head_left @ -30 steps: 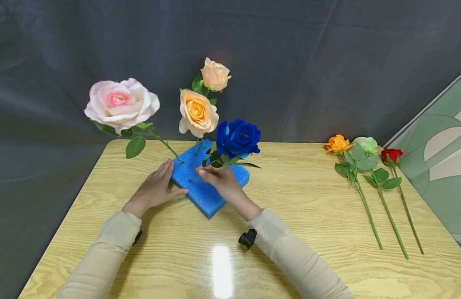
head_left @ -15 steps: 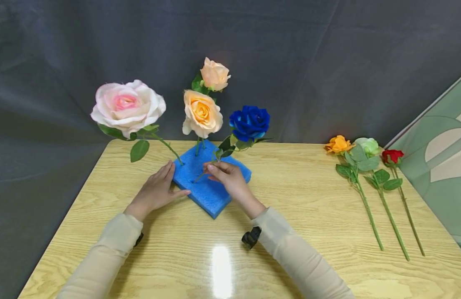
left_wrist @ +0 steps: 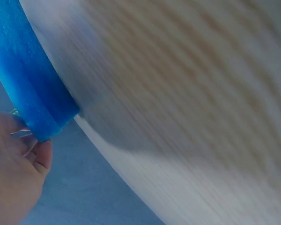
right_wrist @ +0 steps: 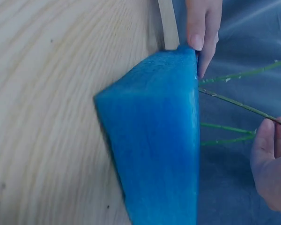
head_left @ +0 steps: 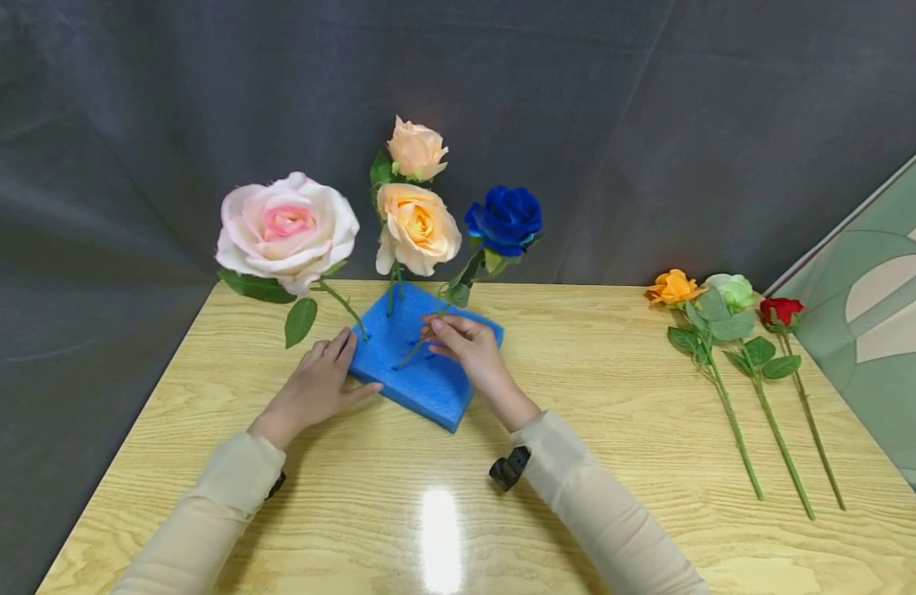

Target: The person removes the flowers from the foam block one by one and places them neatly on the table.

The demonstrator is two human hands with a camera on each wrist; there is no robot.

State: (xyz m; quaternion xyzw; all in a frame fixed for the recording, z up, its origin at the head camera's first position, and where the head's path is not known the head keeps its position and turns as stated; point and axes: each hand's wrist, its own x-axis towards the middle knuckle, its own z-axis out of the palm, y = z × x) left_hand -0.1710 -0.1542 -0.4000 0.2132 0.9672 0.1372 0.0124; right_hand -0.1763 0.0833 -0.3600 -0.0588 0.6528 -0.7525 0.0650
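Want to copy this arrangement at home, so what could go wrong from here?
The blue rose leans as the right hand pinches its stem, so it might droop if released while loosely seated. The foam block could twist if the left hand eased off its edge. The big pink-and-white rose leans out leftward on a thin stem, so a jolt might work it loose.

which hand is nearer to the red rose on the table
Right. The right hand pinches the blue rose's stem, left of the red rose; the left hand is farther left, at the edge of the blue foam.
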